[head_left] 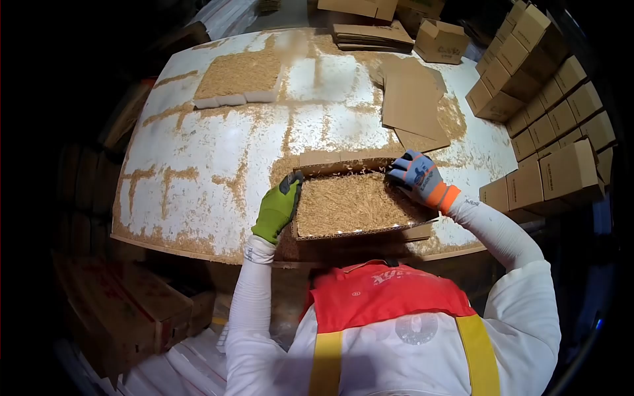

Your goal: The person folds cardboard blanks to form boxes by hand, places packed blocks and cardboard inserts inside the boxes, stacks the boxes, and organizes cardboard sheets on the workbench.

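Note:
An open cardboard box (356, 204) filled with light brown shavings lies near the table's front edge. My left hand, in a green glove (277, 208), grips the box's left side, its fingertips at the upper left corner. At the upper right corner is my right hand (416, 178), in a grey-blue and orange glove, its fingers bent over the box's edge and partly hidden against the shavings. Flat cardboard sheets (413, 99) lie on the table beyond my right hand.
The white table (205, 148) is strewn with shavings. A shavings-topped white block (238, 76) sits at the back left. Folded cardboard (373, 36) and an open carton (441, 43) stand at the back. Closed boxes (561, 122) are stacked at the right; a large carton (119, 303) is lower left.

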`<state>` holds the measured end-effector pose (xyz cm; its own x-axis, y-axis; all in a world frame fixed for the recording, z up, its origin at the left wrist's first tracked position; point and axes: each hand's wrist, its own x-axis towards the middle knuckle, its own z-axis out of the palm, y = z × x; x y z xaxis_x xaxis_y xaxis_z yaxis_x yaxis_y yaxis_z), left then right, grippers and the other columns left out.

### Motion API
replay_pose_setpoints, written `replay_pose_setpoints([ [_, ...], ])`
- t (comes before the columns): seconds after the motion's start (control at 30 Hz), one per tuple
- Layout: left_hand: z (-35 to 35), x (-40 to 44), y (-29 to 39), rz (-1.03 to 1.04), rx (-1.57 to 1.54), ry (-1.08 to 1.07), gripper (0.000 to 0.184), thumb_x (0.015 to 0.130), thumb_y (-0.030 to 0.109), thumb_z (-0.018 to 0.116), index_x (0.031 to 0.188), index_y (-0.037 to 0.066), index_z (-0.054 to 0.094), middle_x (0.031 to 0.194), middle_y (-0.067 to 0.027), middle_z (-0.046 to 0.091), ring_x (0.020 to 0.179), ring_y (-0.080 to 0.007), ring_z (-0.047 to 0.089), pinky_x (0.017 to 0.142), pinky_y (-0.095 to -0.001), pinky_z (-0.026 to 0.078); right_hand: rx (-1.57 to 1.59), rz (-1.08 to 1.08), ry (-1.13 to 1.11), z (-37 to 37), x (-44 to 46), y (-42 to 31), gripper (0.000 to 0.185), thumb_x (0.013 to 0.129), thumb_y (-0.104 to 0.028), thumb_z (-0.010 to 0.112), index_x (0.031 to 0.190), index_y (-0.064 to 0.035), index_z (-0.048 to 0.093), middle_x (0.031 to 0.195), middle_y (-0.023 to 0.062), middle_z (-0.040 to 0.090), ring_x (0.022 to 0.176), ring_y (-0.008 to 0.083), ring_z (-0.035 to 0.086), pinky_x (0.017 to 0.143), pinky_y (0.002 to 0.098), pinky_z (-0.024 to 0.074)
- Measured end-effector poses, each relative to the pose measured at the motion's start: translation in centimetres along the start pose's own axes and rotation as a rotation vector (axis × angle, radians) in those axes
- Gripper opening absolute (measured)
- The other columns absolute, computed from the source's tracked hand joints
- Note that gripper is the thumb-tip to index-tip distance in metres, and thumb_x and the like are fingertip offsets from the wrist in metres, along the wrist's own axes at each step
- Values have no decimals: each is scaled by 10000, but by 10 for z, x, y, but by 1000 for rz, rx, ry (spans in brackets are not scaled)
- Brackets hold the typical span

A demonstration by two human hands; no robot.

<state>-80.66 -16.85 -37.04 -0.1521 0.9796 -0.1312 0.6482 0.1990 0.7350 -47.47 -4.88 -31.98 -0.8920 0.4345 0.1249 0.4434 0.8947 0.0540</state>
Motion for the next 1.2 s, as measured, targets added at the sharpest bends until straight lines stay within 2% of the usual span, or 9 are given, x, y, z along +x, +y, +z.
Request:
replay_pose_setpoints([
  [0.1, 17, 9, -30, 178, 121, 109, 363, 992, 380, 467, 1215, 136, 619, 1008, -188, 674, 931, -383, 635, 789, -443, 505, -158, -113, -131, 1, 2, -5, 201, 762, -199, 672, 955, -141, 662, 1010, 55, 598, 958, 294, 549, 812, 391, 480],
  [0.13, 8, 2, -9, 0, -42, 71, 355, 979, 384, 495, 1195, 132, 623, 966, -187, 676, 910, -385, 638, 772, -448, 506, -55, -76, -105, -5, 5, -4, 194, 770, -191, 678, 956, -137, 669, 996, 58, 609, 936, 292, 564, 802, 386, 487],
  [0.33, 15, -4, 1, -23, 12, 186, 454, 946, 441, 545, 1197, 68, 609, 927, -218, 677, 857, -399, 654, 737, -467, 520, 641, 23, 160, -43, 83, 7, 200, 817, -168, 754, 1001, -100, 716, 914, 92, 690, 838, 263, 657, 735, 357, 520],
  [0.43, 18, -2, 3, -29, 49, 184, 479, 937, 448, 555, 1189, 45, 612, 936, -211, 684, 842, -400, 660, 726, -467, 529, 761, 203, 77, -12, 153, 29, 340, 885, -313, 696, 1137, -87, 669, 1051, 119, 684, 976, 273, 648, 860, 371, 511],
  [0.63, 0, -4, 26, -221, -100, 139, 481, 907, 340, 648, 1295, 72, 557, 1019, -189, 681, 909, -353, 672, 765, -414, 540, 572, 644, -210, 213, 346, 129, 1020, 796, -857, 335, 1407, -49, 450, 1454, 232, 426, 1365, 434, 345, 1124, 513, 258],
  [0.7, 2, -2, 23, -203, -228, 201, 501, 887, 278, 684, 1327, 85, 541, 1044, -190, 680, 946, -354, 667, 783, -402, 538, 622, 819, -276, 258, 414, 136, 1075, 792, -876, 264, 1452, -37, 387, 1505, 251, 343, 1414, 469, 232, 1109, 610, 187],
  [0.8, -7, 4, 29, -249, -184, 169, 519, 881, 281, 691, 1333, 78, 537, 1109, -169, 661, 961, -317, 673, 798, -381, 534, 614, 1115, -196, 297, 494, 117, 1062, 805, -861, 239, 1465, -41, 372, 1548, 243, 262, 1434, 467, 182, 1130, 583, 160],
  [1.0, -16, 14, 44, -196, -318, 314, 418, 827, 112, 720, 1187, -55, 591, 1017, -226, 674, 873, -341, 683, 778, -370, 541, 1037, 1526, 411, 304, 568, 51, 817, 754, -499, 753, 1392, -100, 433, 1368, 198, 507, 1254, 364, 502, 1028, 453, 418],
  [1.2, -7, 4, 33, -277, -370, 199, 460, 858, 153, 692, 1256, -40, 565, 1141, -212, 657, 1028, -288, 659, 904, -360, 503, 1465, 1168, 546, 332, 554, 69, 980, 659, -429, 856, 1408, 7, 398, 1329, 223, 548, 1168, 344, 566, 969, 407, 465],
])
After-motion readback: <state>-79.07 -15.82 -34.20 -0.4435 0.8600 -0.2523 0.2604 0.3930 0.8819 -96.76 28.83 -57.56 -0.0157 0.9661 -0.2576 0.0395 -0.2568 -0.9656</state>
